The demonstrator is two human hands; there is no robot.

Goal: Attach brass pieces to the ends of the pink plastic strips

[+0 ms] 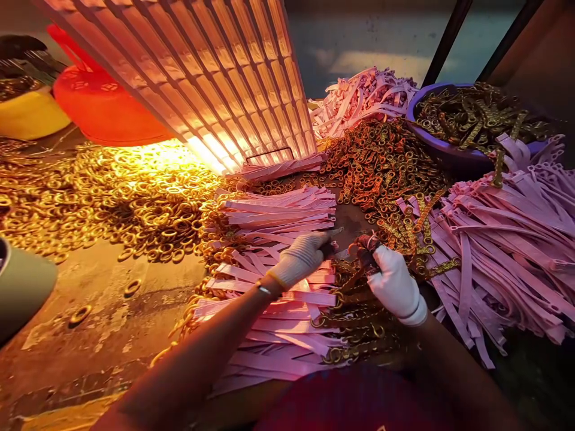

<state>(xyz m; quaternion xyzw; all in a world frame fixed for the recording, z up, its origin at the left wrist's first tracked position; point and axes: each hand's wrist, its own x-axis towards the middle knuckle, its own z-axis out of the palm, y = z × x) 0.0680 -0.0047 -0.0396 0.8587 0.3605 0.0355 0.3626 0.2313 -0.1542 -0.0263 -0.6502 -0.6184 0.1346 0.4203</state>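
Observation:
My left hand [300, 258], in a pale knitted glove, is closed above a stack of pink straps [278, 209]. Its dark fingertips meet around something small that I cannot make out. My right hand [396, 284], in a white glove, is closed in a pinch just to the right, apart from the left. A dark, reddish bit shows at its fingertips, too unclear to name. Below it lie brass-coloured chain pieces with hooks [359, 341], beside the strap ends. Brass rings line the left ends of the stacked straps.
Loose brass rings [157, 197] are heaped at left under a lit ribbed panel [233, 78]. A red container [103, 108] stands behind them. At right are a purple basin [442, 149] of metal pieces, a heap of metal links [381, 161] and more pink straps [507, 245].

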